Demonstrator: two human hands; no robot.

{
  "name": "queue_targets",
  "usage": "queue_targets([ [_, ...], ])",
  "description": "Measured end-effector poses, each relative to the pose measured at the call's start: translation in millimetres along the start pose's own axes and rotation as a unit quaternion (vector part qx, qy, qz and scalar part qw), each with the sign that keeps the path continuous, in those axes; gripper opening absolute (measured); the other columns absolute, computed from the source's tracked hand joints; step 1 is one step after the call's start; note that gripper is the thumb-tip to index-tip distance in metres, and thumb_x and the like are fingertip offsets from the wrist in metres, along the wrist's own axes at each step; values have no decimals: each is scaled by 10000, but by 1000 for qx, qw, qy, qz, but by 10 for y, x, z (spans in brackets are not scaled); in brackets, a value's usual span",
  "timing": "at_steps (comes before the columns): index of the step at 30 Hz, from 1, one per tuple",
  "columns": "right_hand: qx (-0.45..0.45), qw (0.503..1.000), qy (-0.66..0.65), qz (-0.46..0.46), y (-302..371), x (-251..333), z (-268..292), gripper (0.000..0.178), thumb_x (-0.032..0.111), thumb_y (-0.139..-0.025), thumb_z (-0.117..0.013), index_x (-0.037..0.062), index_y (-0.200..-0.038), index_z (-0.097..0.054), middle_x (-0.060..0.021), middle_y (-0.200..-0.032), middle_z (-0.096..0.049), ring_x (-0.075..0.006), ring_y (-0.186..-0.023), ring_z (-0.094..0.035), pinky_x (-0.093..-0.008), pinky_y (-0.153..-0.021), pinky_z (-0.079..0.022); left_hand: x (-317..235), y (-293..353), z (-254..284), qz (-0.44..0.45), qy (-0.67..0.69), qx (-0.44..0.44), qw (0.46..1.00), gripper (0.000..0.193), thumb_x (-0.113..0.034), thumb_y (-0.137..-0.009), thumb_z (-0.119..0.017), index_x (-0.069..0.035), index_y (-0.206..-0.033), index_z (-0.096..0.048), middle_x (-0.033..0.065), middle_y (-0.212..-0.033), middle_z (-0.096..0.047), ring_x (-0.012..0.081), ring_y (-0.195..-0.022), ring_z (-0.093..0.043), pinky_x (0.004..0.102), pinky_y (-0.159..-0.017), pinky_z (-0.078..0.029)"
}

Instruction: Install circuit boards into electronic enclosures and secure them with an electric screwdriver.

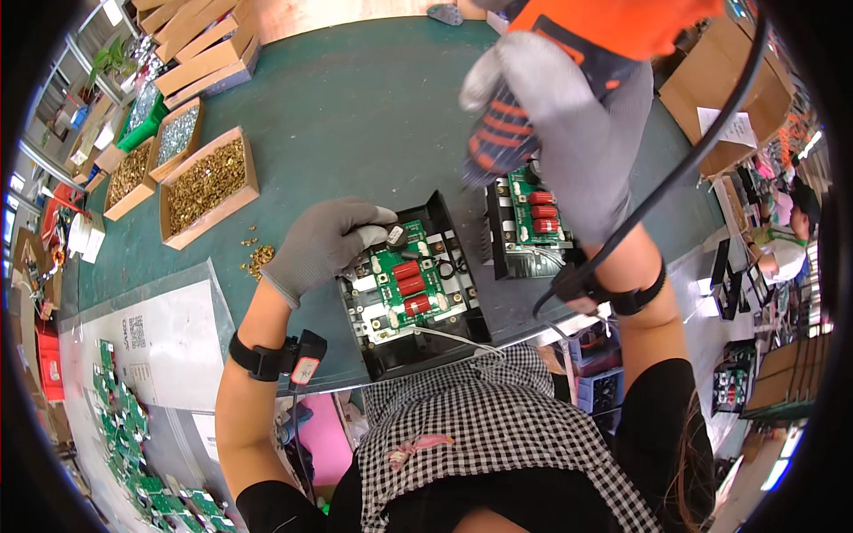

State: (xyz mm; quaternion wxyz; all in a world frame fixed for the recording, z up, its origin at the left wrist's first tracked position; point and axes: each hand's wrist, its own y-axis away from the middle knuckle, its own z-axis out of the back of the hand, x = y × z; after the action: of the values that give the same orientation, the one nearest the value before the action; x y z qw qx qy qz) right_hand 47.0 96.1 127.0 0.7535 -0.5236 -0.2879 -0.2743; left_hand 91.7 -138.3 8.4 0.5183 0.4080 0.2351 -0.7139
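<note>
My left hand (pixel 326 244), in a grey glove, is closed at the far left corner of a circuit board unit (pixel 410 282). Its thumb and forefinger meet the unit beside a round black component (pixel 396 236); the exact contact is partly hidden. The unit is a green board with red cylindrical parts, set in a black housing. My right hand (pixel 569 115), also gloved in grey, is raised and wrapped around an orange-and-black power tool (pixel 595 31). Below that hand lies a second circuit board unit (pixel 533 218), partly covered by the arm and tool.
Cardboard trays of brass-coloured fasteners (pixel 206 188) stand at left, with loose fasteners (pixel 259 261) on the green tabletop (pixel 355 98). Several bare green boards (pixel 129 431) lie at lower left. A black cable (pixel 684 164) crosses at right, near an open carton (pixel 724 107). Another person (pixel 791 253) works far right.
</note>
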Motion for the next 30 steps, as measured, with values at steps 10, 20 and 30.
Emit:
queue_targets([
  [10,178,817,504,-216,395,-448,1252,765,452,-839,-688,75,-1432,-386,-193,-1188,-624,-314,-1126,-612,-379,-976,-455,-596,-125,-571,-339,-442,73,827,434,-174,-746,-692,-188,-1175,-629,29,-1211,-601,272,-1226,-493,444,-1113,-321],
  [20,149,784,291,-527,1419,-821,1452,265,207,-865,-496,22,-1000,-628,-167,-869,-684,-287,-677,-683,-404,-627,-550,-906,-74,-277,-384,-479,113,781,224,-88,-730,-568,-140,-930,-654,36,-951,-624,239,-988,-580,424,-1041,-399],
  [30,-34,617,675,-403,2837,594,3023,347,413,-958,-482,116,-996,-658,-145,-783,-676,-350,-735,-664,-461,-677,-520,-1786,61,-181,-418,-521,122,734,470,-202,-723,-579,-82,-1176,-619,136,-1072,-616,314,-917,-582,440,-791,-473],
])
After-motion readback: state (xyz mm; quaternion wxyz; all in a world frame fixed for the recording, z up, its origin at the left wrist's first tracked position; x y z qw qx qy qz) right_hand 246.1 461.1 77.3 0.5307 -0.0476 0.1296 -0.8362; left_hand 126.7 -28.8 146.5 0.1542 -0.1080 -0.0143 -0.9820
